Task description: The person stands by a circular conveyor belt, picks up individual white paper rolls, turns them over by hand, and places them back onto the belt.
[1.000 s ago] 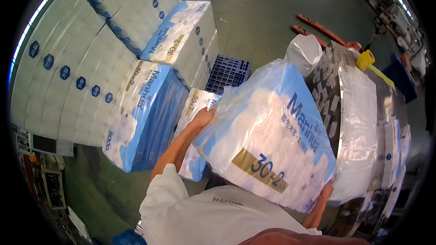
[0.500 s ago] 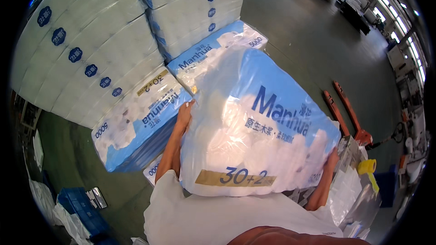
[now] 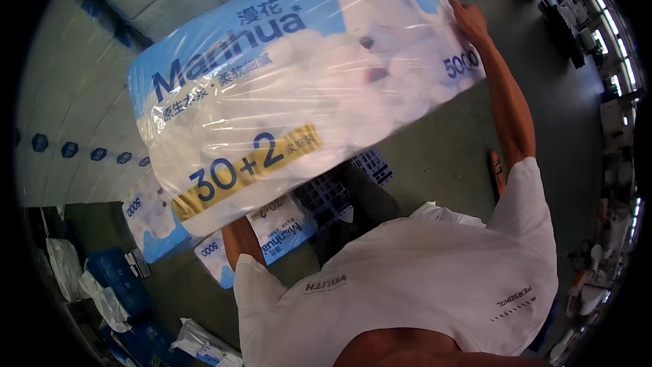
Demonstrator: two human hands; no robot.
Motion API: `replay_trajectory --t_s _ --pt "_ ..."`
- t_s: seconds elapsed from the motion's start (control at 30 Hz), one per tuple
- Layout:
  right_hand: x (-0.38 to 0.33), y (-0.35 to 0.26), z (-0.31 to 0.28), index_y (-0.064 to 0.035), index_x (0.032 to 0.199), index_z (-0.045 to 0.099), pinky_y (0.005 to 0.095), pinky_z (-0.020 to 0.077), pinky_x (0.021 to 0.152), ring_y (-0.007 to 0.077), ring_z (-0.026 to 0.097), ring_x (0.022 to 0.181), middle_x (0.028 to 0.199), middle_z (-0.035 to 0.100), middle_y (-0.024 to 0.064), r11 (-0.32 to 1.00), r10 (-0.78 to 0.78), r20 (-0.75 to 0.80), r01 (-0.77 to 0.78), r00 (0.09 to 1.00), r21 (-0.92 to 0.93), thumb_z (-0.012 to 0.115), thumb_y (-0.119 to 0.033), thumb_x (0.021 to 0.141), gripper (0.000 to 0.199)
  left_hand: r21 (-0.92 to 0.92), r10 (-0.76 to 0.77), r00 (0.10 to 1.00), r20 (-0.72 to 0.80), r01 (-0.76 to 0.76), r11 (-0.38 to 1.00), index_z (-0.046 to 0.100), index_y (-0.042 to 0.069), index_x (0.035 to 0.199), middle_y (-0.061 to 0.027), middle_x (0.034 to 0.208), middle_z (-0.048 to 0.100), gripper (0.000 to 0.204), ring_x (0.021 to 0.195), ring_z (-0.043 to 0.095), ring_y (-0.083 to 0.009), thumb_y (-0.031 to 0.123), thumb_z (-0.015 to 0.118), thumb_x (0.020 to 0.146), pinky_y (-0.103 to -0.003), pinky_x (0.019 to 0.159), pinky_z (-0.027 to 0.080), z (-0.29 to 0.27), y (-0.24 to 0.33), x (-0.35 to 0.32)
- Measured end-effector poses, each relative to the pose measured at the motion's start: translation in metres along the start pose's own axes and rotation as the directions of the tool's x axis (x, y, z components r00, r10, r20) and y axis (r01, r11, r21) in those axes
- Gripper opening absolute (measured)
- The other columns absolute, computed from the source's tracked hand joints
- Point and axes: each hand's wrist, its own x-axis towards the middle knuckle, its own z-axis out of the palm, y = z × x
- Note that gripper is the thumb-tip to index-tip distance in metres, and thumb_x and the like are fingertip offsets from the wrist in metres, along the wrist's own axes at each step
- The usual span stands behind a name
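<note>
I hold a large clear-and-blue plastic pack of white paper rolls point(image 3: 299, 88) up in front of me, filling the upper middle of the view. My right hand point(image 3: 467, 19) grips its far right end, fingers over the top corner. My left hand is hidden under the pack's lower left end; only my left forearm point(image 3: 238, 239) shows below it. A stack of similar packs point(image 3: 81, 75) rises like a wall at the left.
Two more packs point(image 3: 282, 228) lie on the floor below, beside a dark blue plastic pallet point(image 3: 333, 190). Blue crates and white bags point(image 3: 115, 285) sit at the lower left. Grey concrete floor point(image 3: 462, 136) spreads to the right, with shelving and equipment at the far right edge.
The pack has swung up and to the left, from chest height to raised toward the stacked packs. My view has turned with it, away from the wrapped load on the right.
</note>
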Motion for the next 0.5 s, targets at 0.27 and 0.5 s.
replay_trajectory --t_s 0.27,0.5 --pt "0.082 -0.058 0.094 0.0037 0.115 0.064 0.0438 0.0459 0.095 0.0411 0.061 0.108 0.114 0.064 0.0275 0.922 -0.286 0.089 0.299 0.954 -0.246 0.047 -0.053 0.085 0.066 0.023 -0.01 0.996 -0.093 0.013 1.0 0.062 0.005 0.077 -0.0061 0.067 0.059 0.035 0.063 0.054 -0.0186 0.032 0.05 0.097 -0.036 0.058 0.044 0.031 0.003 0.008" --pt "-0.027 -0.09 0.1 0.0009 0.125 0.06 0.0379 0.0442 0.099 0.0318 0.06 0.114 0.123 0.063 0.0196 0.63 -0.717 -0.36 0.776 0.597 0.031 0.057 -0.03 0.094 0.044 0.025 0.074 0.978 -0.194 -0.07 0.997 0.063 0.006 0.078 -0.0065 0.067 0.059 0.034 0.061 0.055 -0.0199 0.03 0.049 0.097 -0.038 0.057 0.044 -0.021 -0.081 -0.041"
